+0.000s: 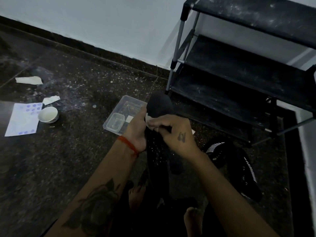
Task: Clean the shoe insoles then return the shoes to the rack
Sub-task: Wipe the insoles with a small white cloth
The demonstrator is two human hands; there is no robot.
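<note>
Nearest the camera, two bare feet [193, 219] rest on the dark speckled stone floor [77, 151], between the person's forearms. The left forearm carries a dark rose tattoo, and a red thread band [128, 145] circles the left wrist.

Just beyond, both hands meet over a black, rounded shoe insole [160, 105] held up above the floor. The left hand [136, 129] grips the insole's left edge, its fingers curled round behind where they cannot be seen. The right hand [174, 132] has its fingers [158, 124] curled, pinching a small white wipe [150, 120] against the insole's near face; the insole's rounded end rises clear above both hands.

To the right, on the floor, lies a black shoe with white stripes [220, 153].

Behind the hands sits a clear rectangular plastic tray [119, 106] with a smaller clear box inside it. Further left are a white round bowl [48, 114], a white sheet with blue dots [22, 120] and two torn scraps of white paper [29, 80].

Farthest, against the pale wall, stands a black tiered shoe rack with metal poles [239, 69], its shelves dusty.
</note>
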